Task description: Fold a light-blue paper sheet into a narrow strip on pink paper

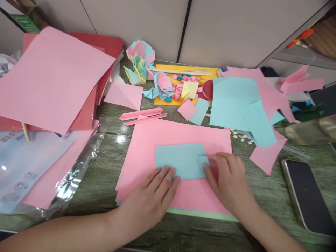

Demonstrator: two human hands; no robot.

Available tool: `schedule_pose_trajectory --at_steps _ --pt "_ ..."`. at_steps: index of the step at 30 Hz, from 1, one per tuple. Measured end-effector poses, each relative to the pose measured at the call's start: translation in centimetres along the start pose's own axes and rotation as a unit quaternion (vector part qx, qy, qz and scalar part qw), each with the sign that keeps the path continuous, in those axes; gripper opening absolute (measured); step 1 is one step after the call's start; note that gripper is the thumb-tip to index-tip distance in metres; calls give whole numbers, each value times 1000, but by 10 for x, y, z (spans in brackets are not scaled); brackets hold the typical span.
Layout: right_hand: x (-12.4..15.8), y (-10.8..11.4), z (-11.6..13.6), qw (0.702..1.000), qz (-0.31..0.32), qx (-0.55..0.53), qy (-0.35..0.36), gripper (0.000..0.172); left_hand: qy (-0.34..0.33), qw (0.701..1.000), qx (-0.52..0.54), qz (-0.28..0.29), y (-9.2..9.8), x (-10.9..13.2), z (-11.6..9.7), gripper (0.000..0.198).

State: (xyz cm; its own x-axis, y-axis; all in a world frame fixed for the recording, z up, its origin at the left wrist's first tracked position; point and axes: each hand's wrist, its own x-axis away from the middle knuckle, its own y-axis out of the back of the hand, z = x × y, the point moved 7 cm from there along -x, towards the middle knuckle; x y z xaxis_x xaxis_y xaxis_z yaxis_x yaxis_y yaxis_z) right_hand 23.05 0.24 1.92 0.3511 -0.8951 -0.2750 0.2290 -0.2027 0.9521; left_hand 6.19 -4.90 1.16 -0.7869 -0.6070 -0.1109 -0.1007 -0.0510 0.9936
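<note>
A light-blue rectangle of paper (180, 159) lies on a stack of larger sheets, the top one pink (140, 164). My left hand (153, 192) rests flat, its fingertips on the lower left edge of the blue paper. With thumb and fingers, my right hand (232, 176) pinches the right end of that paper. Near the right fingers a small flap or slit shows along the blue edge; I cannot tell which. Green edges peek out beneath the pink stack.
Behind lie folded pink strips (143, 115), crumpled paper flowers (164, 84) and a yellow sheet (160, 101) bearing small coloured pieces. Blue sheets (233, 101) and a phone (306, 196) are on the right. Pink sheets (57, 80) and a plastic packet (34, 164) sit left.
</note>
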Motion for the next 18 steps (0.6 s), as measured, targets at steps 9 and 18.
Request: schedule_pose_trajectory --at_steps 9,18 --pt "21 -23 53 977 109 18 181 46 1 1000 9 11 0 3 -9 42" --pt "9 -8 48 989 76 -7 127 33 -19 999 16 -33 -2 -2 8 39"
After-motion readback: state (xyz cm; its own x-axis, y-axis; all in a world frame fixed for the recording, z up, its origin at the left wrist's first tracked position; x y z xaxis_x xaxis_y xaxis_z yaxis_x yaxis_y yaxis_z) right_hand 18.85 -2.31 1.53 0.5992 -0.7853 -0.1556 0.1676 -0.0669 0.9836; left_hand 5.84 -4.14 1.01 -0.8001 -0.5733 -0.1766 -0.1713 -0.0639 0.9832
